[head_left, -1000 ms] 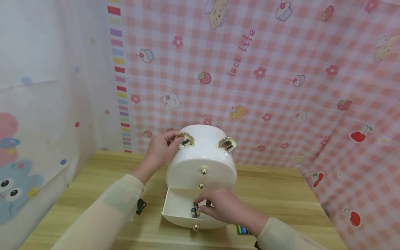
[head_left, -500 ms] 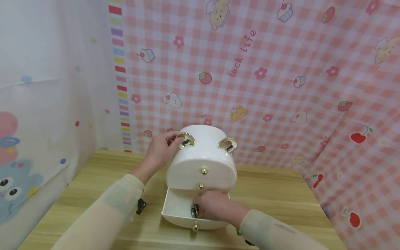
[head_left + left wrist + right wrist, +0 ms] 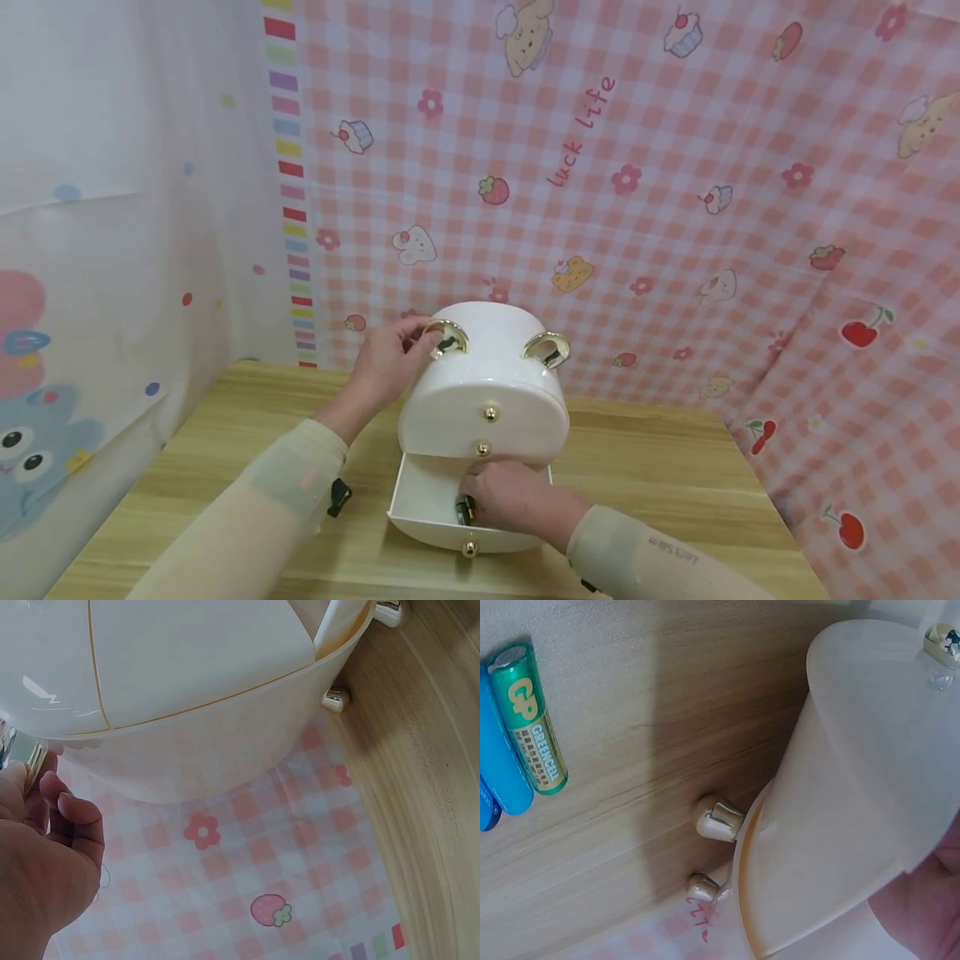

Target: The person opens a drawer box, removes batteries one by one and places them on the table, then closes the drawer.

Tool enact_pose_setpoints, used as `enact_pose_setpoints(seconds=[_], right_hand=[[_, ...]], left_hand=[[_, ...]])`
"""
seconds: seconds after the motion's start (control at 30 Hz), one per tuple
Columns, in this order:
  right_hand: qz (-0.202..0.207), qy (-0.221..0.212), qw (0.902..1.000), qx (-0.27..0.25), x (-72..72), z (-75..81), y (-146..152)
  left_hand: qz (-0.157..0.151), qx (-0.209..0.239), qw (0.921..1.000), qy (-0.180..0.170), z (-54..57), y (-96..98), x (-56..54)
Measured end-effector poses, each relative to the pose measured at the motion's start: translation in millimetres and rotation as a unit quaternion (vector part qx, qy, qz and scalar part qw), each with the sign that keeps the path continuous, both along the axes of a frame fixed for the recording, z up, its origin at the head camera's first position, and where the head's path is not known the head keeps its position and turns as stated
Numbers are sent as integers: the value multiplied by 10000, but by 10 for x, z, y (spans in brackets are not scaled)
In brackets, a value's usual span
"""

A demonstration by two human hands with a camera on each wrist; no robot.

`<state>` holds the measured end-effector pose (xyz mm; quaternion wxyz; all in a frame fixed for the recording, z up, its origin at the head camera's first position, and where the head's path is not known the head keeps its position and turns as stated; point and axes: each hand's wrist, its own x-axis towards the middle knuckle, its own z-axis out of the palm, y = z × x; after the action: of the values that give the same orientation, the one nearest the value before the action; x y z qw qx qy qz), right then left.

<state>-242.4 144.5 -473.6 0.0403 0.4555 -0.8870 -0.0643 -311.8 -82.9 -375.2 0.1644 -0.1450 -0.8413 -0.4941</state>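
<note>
My left hand (image 3: 390, 358) holds the gold ear-shaped ring (image 3: 450, 337) at the left of a white drawer box (image 3: 483, 425), fingers and thumb meeting at its rim. The box's bottom drawer (image 3: 420, 492) is pulled out. Inside it lie dark cylindrical batteries (image 3: 463, 510), partly covered. My right hand (image 3: 517, 496) reaches into this drawer right beside the batteries with fingers bent down; its fingertips are hidden, so a grip cannot be made out. In the right wrist view, part of the right hand (image 3: 922, 907) shows behind the drawer wall.
On the wooden table (image 3: 660, 483), a green battery (image 3: 532, 720) and blue ones (image 3: 499, 750) lie side by side, right of the box. Gold knobs (image 3: 470, 547) sit on the drawer fronts, and gold feet (image 3: 718, 817) under the box. A checked cloth (image 3: 600, 208) hangs behind.
My right hand has moved down and slightly left into the open drawer, covering more of its inside. My left hand has kept its hold on the gold ring.
</note>
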Motion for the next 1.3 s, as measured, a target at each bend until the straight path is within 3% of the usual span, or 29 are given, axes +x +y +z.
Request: enact_pose_setpoints(seconds=[0.27,0.63,1.1,1.3], right_hand=[[279,92,9995,-78,-38,-49,6],[180,-130,9997,91,-59,-43,-10],[-124,316,9972,673,-49,-101,-32],[3,773,9964,336,-35,-120,-12]], left_hand=[[5,-44,10000,6,-9,2,-5],[34,-71,9999,-75,-17,1,-17],[16,-57,9998,-214,9,1,3],[12,-65,9999,-146,2,-4,-2]])
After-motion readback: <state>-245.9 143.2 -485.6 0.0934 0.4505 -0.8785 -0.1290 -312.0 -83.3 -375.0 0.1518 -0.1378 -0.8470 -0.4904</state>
